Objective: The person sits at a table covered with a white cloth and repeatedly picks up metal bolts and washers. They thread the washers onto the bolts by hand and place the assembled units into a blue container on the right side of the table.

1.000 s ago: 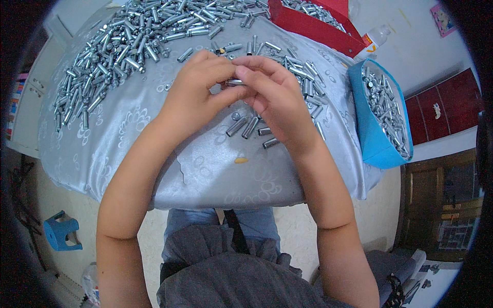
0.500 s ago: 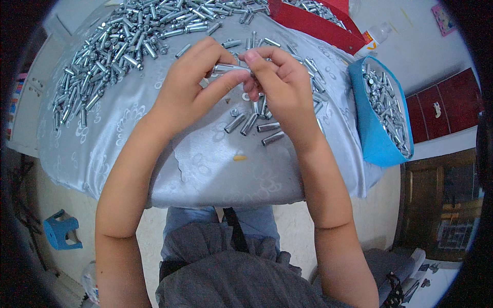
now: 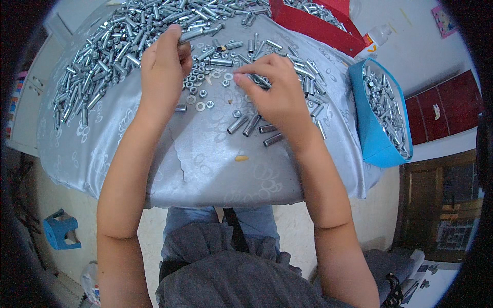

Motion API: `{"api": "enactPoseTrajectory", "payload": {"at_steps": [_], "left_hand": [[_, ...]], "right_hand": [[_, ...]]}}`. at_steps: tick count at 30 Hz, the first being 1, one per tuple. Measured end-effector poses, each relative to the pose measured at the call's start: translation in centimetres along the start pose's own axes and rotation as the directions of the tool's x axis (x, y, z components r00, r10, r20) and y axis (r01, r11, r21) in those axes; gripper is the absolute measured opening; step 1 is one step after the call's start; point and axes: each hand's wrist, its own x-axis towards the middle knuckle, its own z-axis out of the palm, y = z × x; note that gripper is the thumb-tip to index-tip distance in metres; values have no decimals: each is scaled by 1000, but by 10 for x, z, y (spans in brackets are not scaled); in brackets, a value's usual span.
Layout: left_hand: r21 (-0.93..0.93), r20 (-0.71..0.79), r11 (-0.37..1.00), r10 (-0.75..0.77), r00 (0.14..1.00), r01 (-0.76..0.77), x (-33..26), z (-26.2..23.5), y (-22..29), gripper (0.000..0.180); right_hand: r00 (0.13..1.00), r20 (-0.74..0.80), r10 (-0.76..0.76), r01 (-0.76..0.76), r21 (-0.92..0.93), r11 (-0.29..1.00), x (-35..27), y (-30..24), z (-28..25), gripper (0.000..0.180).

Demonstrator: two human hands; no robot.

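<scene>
We sit at a round tabletop point(image 3: 154, 169) draped in a shiny silver cloth, a pale floor below. Nearest us, just under our right hand point(image 3: 275, 95), lie a few loose metal sleeves point(image 3: 251, 126); that hand is pinched shut on a small metal piece point(image 3: 254, 79) at its fingertips. Our left hand point(image 3: 164, 61), a little farther out, is closed around a metal sleeve point(image 3: 191, 35) held clear of the cloth. Between the hands sits a scatter of nuts and washers point(image 3: 197, 95). We judge the slick cloth slopes at its edge, so a dropped piece could roll off. Beyond the left hand spreads a big heap of sleeves point(image 3: 97, 66), crowding any reach; past the right hand stand a blue bin point(image 3: 370, 133) and a red box point(image 3: 313, 28), both holding metal parts.
</scene>
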Motion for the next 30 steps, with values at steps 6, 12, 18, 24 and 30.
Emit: {"api": "enactPoseTrajectory", "payload": {"at_steps": [6, 12, 18, 24, 30], "left_hand": [[-176, 68, 976, -117, 991, 128, 1, 0, -5, 37], [-144, -2, 979, -149, 989, 147, -2, 4, 1, 37], [-100, 60, 994, -26, 998, 32, -5, 7, -5, 37], [-43, 111, 997, -65, 992, 70, -6, 3, -9, 39], [-22, 139, 1000, -9, 990, 12, -5, 8, -16, 36]], "right_hand": [[998, 62, -4, 13, -143, 990, -3, 0, 9, 13], [951, 269, 153, -63, -317, 946, -4, -3, -15, 14], [901, 359, 245, -100, -377, 921, -5, -13, -20, 18], [905, 366, 218, -84, -348, 934, -7, -13, -18, 18], [912, 355, 206, -113, -267, 957, -8, -4, -19, 13]]}}
